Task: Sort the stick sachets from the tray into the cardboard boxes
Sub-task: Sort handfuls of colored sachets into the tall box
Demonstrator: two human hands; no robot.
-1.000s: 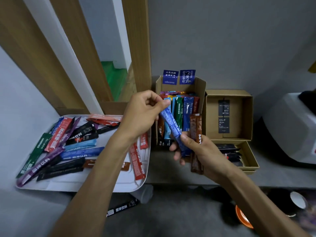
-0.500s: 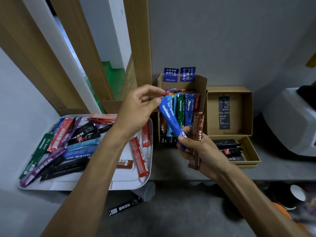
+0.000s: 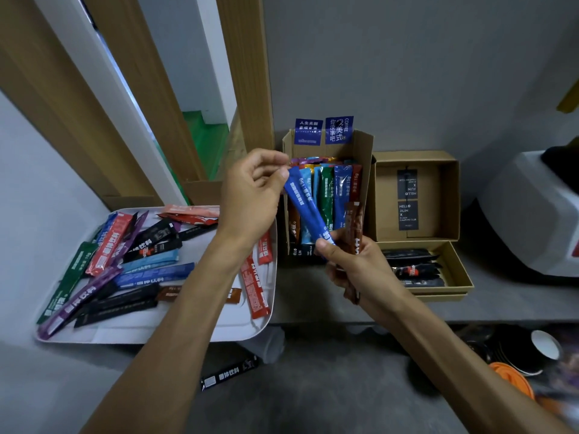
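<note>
Roughly midway: tall cardboard box [image 3: 363,158] is packed with upright sticks, low box [image 3: 454,267] right of it has a few dark ones, tray [image 3: 156,338] left of it holds a heap to sort. Blue sachet [image 3: 305,208] slants just in front of the tall box, glossy, white print; left hand [image 3: 250,202] grip pinches its top, right hand [image 3: 354,267] grip holds its bottom plus a brown sachet [image 3: 354,227]

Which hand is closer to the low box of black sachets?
Right. The right hand, gripping the blue sachet, is just left of the low box; the left hand, pinching its top, is farther left.
</note>
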